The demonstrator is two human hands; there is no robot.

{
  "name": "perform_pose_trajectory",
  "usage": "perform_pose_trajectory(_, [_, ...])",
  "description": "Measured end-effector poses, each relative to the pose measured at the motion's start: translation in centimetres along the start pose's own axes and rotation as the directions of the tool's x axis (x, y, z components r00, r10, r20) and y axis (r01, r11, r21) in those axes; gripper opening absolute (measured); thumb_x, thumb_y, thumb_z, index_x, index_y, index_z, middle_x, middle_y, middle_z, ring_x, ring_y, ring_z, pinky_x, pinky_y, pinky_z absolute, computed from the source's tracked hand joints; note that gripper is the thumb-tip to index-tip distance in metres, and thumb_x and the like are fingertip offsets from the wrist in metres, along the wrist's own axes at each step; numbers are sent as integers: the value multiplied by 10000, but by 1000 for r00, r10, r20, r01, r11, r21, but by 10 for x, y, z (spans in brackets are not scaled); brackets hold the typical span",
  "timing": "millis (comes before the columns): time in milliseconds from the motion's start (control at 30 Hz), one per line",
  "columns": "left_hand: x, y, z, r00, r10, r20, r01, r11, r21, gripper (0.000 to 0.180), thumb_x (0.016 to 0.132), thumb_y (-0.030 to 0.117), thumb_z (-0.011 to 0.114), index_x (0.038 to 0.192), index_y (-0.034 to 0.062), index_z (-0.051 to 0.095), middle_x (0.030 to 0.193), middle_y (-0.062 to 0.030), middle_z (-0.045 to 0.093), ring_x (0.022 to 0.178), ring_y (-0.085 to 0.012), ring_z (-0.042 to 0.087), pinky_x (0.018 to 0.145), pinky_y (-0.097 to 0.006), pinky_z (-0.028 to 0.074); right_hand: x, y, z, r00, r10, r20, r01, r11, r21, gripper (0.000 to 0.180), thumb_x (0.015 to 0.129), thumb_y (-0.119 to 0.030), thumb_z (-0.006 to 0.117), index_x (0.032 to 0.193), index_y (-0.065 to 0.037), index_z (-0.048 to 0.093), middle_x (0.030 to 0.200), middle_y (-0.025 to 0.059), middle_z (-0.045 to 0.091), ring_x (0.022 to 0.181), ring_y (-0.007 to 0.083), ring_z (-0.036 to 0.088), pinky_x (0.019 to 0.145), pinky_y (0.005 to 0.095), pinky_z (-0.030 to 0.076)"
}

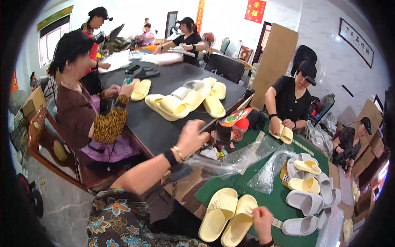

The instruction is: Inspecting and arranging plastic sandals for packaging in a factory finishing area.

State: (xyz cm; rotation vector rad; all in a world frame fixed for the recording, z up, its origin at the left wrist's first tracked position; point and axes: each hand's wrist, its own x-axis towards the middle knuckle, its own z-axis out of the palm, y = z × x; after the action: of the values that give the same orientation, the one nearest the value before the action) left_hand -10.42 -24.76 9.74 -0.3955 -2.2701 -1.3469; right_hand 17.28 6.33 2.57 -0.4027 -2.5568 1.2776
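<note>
A pair of pale yellow slippers lies at the near edge of the green table: the left slipper and the right slipper, side by side with toes pointing away. My right hand is closed at the strap of the right slipper, its curled fingers against the outer edge. My left hand reaches forward over the corner of the black table, fingers bent. A thin greyish edge shows by its fingertips; whether it is a held thing or the table's rim is unclear.
Grey and yellow slippers crowd the green table's right side, near clear plastic bags. More yellow slippers sit on the black table. A red-lidded jar stands between the tables. Several co-workers sit or stand around.
</note>
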Motion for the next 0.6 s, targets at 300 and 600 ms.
perform_pose_trajectory(300, [52, -106, -57, 997, 47, 55, -70, 419, 905, 235, 768, 205, 671, 956, 65, 648, 1077, -144, 600, 1039, -273, 588, 828, -413, 511, -9, -28, 52, 887, 81, 454, 176, 850, -497, 502, 868, -448, 516, 747, 12, 677, 698, 211, 649, 643, 362, 646, 582, 425, 511])
perform_pose_trajectory(600, [84, -187, -52, 912, 394, 113, -258, 337, 905, 189, 838, 122, 564, 933, -24, 638, 1282, -198, 517, 1161, -359, 499, 923, -435, 457, -8, -22, 22, 975, 40, 217, 68, 881, -468, 436, 851, -376, 521, 721, 9, 680, 676, 212, 637, 629, 383, 628, 596, 468, 498])
